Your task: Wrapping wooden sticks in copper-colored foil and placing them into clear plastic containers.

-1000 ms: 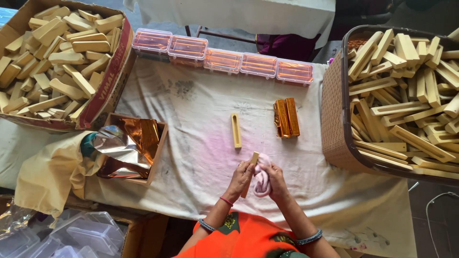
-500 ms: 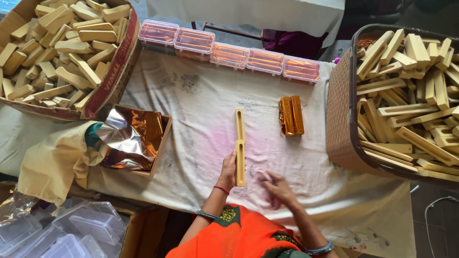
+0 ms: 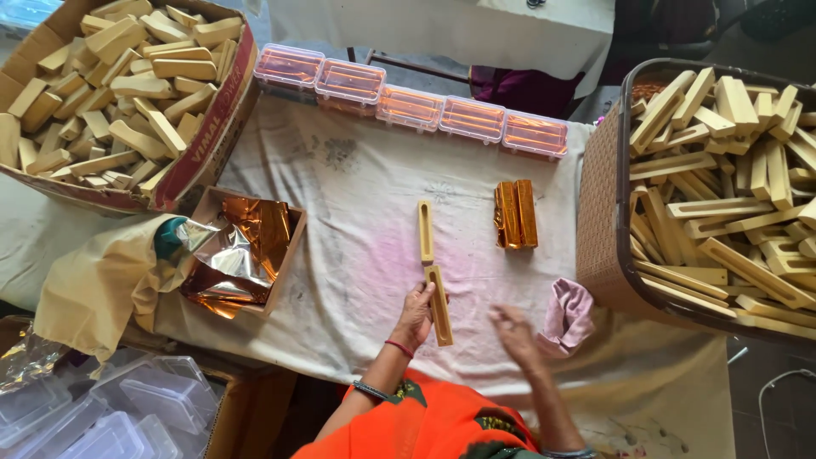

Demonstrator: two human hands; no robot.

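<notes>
Head view: I am holding a wooden bar (image 3: pixel 439 305) in my left hand (image 3: pixel 416 311), the fingers (image 3: pixel 422 297) closing around its near half, while its far end is lying almost end to end with a second bar (image 3: pixel 425 230) resting flat on the tabletop (image 3: pixel 357 255). To do this well, I judge I should be keeping the held bar level and in line with the second bar, gripping it by its long edges so the slotted face stays up. My right hand (image 3: pixel 515 331) is hovering to the right of the held bar, blurred, fingers loosely spread and gripping nothing; it is clear of the bar. A pink cloth (image 3: pixel 568 313) is lying just right of that hand. Further right of the second bar, two foil-wrapped bars (image 3: pixel 515 214) are lying side by side. Left of the held bar, a box of foil (image 3: pixel 242 251) is sitting open.
</notes>
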